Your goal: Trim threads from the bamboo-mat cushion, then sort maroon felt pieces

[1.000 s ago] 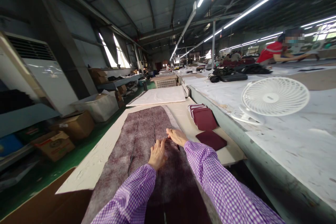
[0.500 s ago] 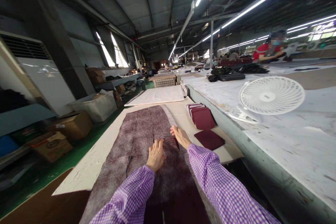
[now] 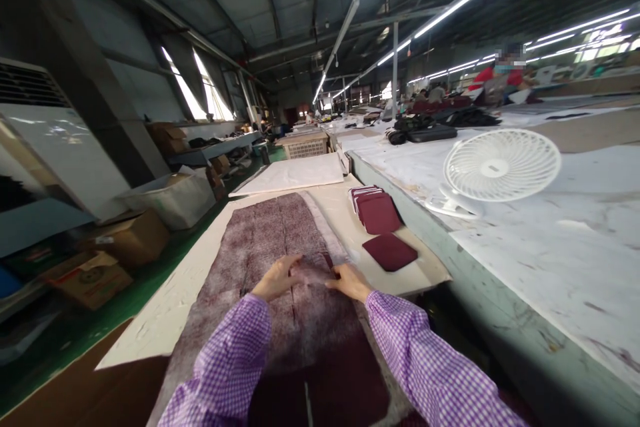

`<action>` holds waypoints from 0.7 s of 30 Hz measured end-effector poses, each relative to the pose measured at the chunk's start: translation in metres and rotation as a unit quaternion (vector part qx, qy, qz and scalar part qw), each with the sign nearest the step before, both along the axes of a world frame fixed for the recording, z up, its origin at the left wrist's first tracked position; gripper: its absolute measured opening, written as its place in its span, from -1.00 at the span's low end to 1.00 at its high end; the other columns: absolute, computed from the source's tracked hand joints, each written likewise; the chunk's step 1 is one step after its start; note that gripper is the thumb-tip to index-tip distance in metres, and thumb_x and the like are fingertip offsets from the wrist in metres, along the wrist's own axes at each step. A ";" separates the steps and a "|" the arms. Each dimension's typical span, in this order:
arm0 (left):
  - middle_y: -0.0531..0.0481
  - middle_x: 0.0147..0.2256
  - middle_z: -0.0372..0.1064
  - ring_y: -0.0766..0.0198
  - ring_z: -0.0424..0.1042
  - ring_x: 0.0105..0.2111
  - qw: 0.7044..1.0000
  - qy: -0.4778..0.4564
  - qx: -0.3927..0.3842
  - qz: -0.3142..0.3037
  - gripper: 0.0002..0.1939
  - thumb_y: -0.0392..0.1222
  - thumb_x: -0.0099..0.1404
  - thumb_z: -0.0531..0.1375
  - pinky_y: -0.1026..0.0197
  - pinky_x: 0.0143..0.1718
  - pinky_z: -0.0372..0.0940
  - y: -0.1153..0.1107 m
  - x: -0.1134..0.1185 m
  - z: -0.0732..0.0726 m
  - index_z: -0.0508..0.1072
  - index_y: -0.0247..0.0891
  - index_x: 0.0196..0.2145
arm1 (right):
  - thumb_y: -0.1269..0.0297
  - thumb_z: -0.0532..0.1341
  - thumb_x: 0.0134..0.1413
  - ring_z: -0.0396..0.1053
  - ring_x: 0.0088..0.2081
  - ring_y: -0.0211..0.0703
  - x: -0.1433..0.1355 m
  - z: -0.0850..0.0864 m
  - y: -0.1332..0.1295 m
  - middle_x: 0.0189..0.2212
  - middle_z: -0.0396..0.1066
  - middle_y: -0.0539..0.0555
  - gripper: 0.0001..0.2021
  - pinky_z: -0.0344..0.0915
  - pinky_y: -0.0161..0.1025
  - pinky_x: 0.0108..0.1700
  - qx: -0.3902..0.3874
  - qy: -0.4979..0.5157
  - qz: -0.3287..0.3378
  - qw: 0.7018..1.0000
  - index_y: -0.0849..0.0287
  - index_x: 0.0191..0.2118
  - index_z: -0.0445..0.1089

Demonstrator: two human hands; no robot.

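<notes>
Long mottled maroon-grey fabric pieces point(image 3: 265, 230) lie lengthwise on the pale board before me, with dark slits or seams along them. Over their middle, my left hand point(image 3: 277, 278) curls its fingers and thumb around the left side of a small pinkish fabric piece point(image 3: 314, 275), blurred by motion. At its right side my right hand point(image 3: 351, 281) pinches with thumb and fingers. Part of the piece is hidden by my fingers. Nearer my body a plain dark maroon fabric panel point(image 3: 345, 380) lies flat. Purple checked sleeves cover both my forearms.
Right of my right hand lie a single maroon piece point(image 3: 390, 252) and a stack of maroon pieces point(image 3: 377, 212). A white fan point(image 3: 503, 165) stands on the white-covered table point(image 3: 540, 280). Cardboard boxes point(image 3: 125, 237) stand on the left; a person in red point(image 3: 500, 80) works far right.
My left hand has moved left and up, and my right hand has come lower, level with it. A pinkish piece now shows between them. The view has shifted slightly.
</notes>
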State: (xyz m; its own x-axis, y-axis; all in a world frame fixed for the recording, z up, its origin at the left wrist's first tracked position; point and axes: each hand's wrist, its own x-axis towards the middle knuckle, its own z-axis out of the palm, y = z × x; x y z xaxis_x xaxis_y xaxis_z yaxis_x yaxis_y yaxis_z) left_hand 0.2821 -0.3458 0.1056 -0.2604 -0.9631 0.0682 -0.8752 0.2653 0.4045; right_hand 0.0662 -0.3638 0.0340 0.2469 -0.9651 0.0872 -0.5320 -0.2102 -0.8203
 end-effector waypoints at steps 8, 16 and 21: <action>-0.05 -0.29 0.46 0.17 0.39 -0.20 0.994 0.069 -0.053 0.068 -0.63 -0.13 0.24 0.00 0.17 -0.07 0.19 -0.028 0.021 0.024 0.41 -0.28 -0.06 | 0.12 0.31 -0.12 0.31 -0.43 -0.09 -0.002 0.003 0.003 -0.59 0.32 0.03 -0.76 0.06 -0.26 -0.40 -0.031 0.065 0.028 0.997 0.18 -0.56 0.37; -0.04 -0.47 0.41 0.11 0.38 -0.32 0.990 0.134 0.041 -0.006 -0.41 0.22 0.26 -0.10 0.13 -0.22 0.26 -0.052 0.013 -0.013 0.47 -0.35 -0.45 | 0.00 0.26 -0.07 0.30 -0.42 -0.17 -0.013 0.015 0.010 -0.52 0.40 0.00 -0.66 0.14 -0.32 -0.39 -0.038 0.027 0.090 0.995 0.24 -0.45 0.44; -0.06 -0.21 0.45 0.07 0.39 -0.15 0.981 0.172 0.074 -0.047 -0.35 0.16 -0.06 0.30 0.14 -0.11 0.26 -0.049 0.013 -0.011 0.41 -0.34 -0.10 | 0.08 0.28 -0.09 0.28 -0.43 -0.21 -0.012 0.011 0.001 -0.52 0.38 -0.02 -0.71 0.14 -0.33 -0.40 -0.027 0.012 0.088 0.996 0.26 -0.42 0.44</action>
